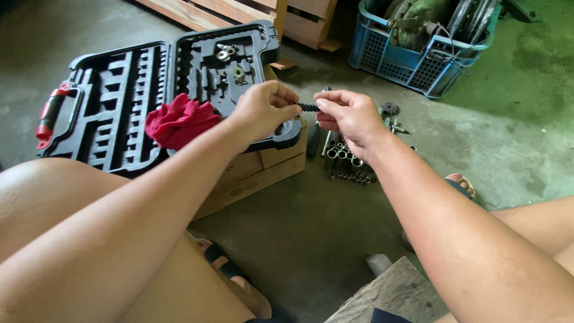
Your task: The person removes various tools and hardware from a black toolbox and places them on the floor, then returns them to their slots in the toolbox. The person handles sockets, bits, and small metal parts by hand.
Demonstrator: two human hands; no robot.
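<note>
My left hand (264,109) and my right hand (348,115) meet in front of me, both pinching a short dark threaded part (308,107) between their fingertips. Just behind my left hand lies an open black tool case (119,101) with moulded slots, resting on a cardboard box (263,170). A crumpled red cloth (177,121) lies in the case. Below my right hand, several metal sockets (347,164) lie on the concrete floor.
A blue plastic crate (412,60) holding metal parts stands at the back right. Wooden pallets (239,12) lie at the back. A small gear (390,109) and loose metal bits sit beyond my right hand. A wooden block (388,293) is by my knee.
</note>
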